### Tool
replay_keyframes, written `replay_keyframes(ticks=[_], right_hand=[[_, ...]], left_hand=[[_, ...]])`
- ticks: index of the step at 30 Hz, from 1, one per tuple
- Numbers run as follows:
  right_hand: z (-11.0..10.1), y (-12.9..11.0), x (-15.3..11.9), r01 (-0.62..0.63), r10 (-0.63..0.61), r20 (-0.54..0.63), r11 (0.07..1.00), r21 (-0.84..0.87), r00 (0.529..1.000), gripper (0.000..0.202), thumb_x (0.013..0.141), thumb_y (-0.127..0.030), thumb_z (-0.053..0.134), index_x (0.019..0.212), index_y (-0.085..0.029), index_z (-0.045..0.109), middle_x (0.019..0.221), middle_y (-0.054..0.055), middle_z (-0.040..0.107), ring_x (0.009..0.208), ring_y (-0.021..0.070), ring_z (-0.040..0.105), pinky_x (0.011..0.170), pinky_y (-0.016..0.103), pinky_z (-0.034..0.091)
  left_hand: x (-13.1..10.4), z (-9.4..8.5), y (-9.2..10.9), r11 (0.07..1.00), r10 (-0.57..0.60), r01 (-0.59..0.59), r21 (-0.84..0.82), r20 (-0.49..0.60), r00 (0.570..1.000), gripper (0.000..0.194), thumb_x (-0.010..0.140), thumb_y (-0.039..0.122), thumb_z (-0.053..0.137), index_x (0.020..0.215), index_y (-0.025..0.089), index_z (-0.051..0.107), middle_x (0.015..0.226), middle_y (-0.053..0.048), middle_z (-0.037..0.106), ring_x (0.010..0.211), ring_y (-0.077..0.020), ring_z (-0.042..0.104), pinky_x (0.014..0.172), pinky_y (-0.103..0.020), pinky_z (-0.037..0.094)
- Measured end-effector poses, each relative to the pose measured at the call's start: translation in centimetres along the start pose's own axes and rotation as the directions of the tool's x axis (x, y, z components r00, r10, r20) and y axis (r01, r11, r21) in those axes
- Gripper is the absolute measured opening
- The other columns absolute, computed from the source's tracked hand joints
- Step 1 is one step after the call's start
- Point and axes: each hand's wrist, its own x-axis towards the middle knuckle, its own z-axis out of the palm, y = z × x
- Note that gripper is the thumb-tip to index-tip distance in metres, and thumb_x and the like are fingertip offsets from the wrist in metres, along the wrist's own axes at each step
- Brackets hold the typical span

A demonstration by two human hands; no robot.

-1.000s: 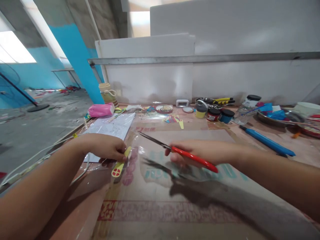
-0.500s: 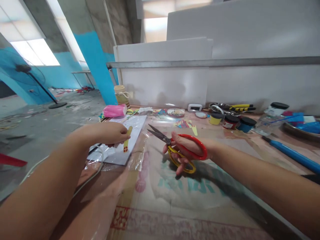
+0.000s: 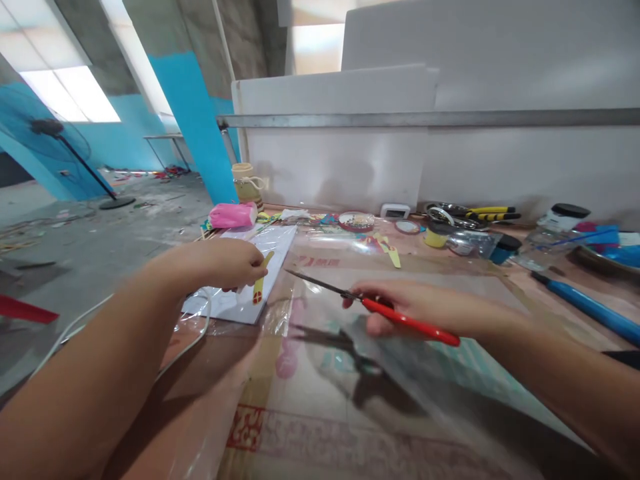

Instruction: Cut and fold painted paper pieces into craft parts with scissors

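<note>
My left hand (image 3: 240,263) pinches a narrow yellow strip (image 3: 262,280) with a red round pattern at its lower end, above a white sheet (image 3: 220,308). In my right hand (image 3: 390,300) are scissors (image 3: 410,323) with a red handle, their dark blades seen nearly edge-on and pointing left toward the strip without touching it. Beneath that hand, clear plastic film (image 3: 400,373) stands up in a slanting fold; whether the fingers grip it, I cannot tell. A yellow cut piece with red marks (image 3: 393,255) lies farther back on the table.
Paint jars (image 3: 437,235) stand back right, near yellow-and-black handled tools (image 3: 493,213). A blue-handled tool (image 3: 590,307) lies far right. At back left are a pink packet (image 3: 233,215) and a flask (image 3: 246,187). A white cable (image 3: 206,313) loops beside the left forearm.
My right hand has turned over, swinging the scissors from broadside to edge-on. The plastic film under it has lifted into a fold. My left hand still holds the strip in nearly the same place.
</note>
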Motion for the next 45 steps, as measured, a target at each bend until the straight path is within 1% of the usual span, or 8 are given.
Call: replay_keyframes(ticks=[4, 7, 10, 21, 29, 36, 41, 45], right_hand=[[-2.0, -0.8, -0.2, -0.142, -0.071, -0.309, 0.777, -0.613, 0.948, 0.039, 0.089, -0.038, 0.069, 0.125, -0.024, 0.066, 0.115, 0.012, 0.07, 0.088, 0.0256, 0.068, 0.068, 0.031, 0.048], [-3.4, -1.7, 0.8, -0.206, -0.145, -0.316, 0.503, -0.839, 0.938, 0.035, 0.089, -0.033, 0.068, 0.121, -0.018, 0.066, 0.121, 0.018, 0.066, 0.091, 0.0287, 0.069, 0.071, 0.034, 0.048], [-4.4, -3.1, 2.4, -0.155, -0.182, -0.221, 0.317, -0.936, 0.958, 0.027, 0.091, -0.027, 0.065, 0.114, -0.014, 0.066, 0.115, 0.018, 0.066, 0.092, 0.0296, 0.069, 0.072, 0.034, 0.047], [-3.7, -8.1, 6.3, -0.018, 0.025, -0.015, 0.111, -0.994, 1.0, 0.026, 0.09, -0.016, 0.066, 0.115, -0.013, 0.068, 0.115, 0.018, 0.068, 0.091, 0.0306, 0.07, 0.072, 0.037, 0.048], [-2.4, -8.0, 6.8, 0.014, -0.026, 0.011, 0.096, -0.995, 1.0, 0.021, 0.087, -0.001, 0.06, 0.102, -0.011, 0.071, 0.095, 0.015, 0.076, 0.084, 0.0257, 0.073, 0.064, 0.03, 0.047], [-2.6, -5.8, 4.8, -0.18, -0.028, -0.197, 0.3, -0.937, 0.98, 0.021, 0.092, -0.009, 0.057, 0.109, -0.011, 0.07, 0.097, 0.018, 0.077, 0.087, 0.0312, 0.075, 0.064, 0.034, 0.05], [-3.1, -1.1, 0.6, -0.374, -0.028, -0.434, 0.459, -0.806, 0.901, 0.037, 0.098, -0.023, 0.052, 0.133, -0.012, 0.06, 0.122, 0.022, 0.07, 0.098, 0.035, 0.072, 0.073, 0.04, 0.054], [-3.2, 3.5, -3.5, -0.4, 0.03, -0.451, 0.515, -0.758, 0.892, 0.045, 0.094, -0.014, 0.053, 0.14, -0.012, 0.057, 0.117, 0.021, 0.071, 0.103, 0.0354, 0.071, 0.082, 0.044, 0.055]], left_hand=[[0.3, 0.2, -0.4, 1.0, 0.029, -0.029, -0.001, 0.032, 0.999, 0.038, 0.088, 0.047, 0.045, 0.071, 0.021, 0.067, 0.07, -0.008, 0.074, 0.059, -0.0228, 0.065, 0.052, -0.031, 0.038], [0.2, 0.2, -0.1, 0.999, 0.036, -0.036, 0.005, 0.021, 0.999, 0.039, 0.09, 0.047, 0.043, 0.072, 0.021, 0.066, 0.07, -0.007, 0.074, 0.06, -0.0227, 0.066, 0.054, -0.031, 0.04], [0.0, 0.1, 0.3, 0.999, 0.04, -0.04, 0.006, 0.022, 0.999, 0.038, 0.091, 0.046, 0.042, 0.073, 0.021, 0.066, 0.069, -0.006, 0.073, 0.061, -0.0222, 0.066, 0.055, -0.031, 0.041], [-0.8, -0.5, 1.6, 0.998, 0.031, -0.033, 0.053, 0.036, 0.999, 0.033, 0.088, 0.037, 0.042, 0.079, 0.019, 0.068, 0.074, -0.009, 0.074, 0.064, -0.0241, 0.066, 0.056, -0.032, 0.04], [-0.5, -0.2, 1.8, 0.998, 0.056, -0.057, 0.041, 0.03, 0.998, 0.031, 0.083, 0.037, 0.046, 0.076, 0.018, 0.069, 0.075, -0.01, 0.075, 0.064, -0.0239, 0.065, 0.057, -0.032, 0.04], [-1.3, -0.8, 1.0, 0.999, 0.047, -0.045, 0.023, -0.126, 0.991, 0.034, 0.085, 0.042, 0.045, 0.073, 0.019, 0.068, 0.074, -0.009, 0.074, 0.063, -0.0237, 0.063, 0.055, -0.032, 0.036], [-1.9, -1.2, 1.8, 0.968, 0.02, -0.158, -0.197, -0.563, 0.827, 0.043, 0.094, 0.05, 0.039, 0.074, 0.019, 0.062, 0.069, -0.005, 0.067, 0.062, -0.0199, 0.059, 0.057, -0.03, 0.036], [-1.8, 0.0, 3.7, 0.863, 0.086, -0.372, -0.342, -0.626, 0.775, 0.048, 0.096, 0.055, 0.038, 0.074, 0.019, 0.06, 0.065, -0.002, 0.062, 0.059, -0.0169, 0.056, 0.054, -0.028, 0.036]])
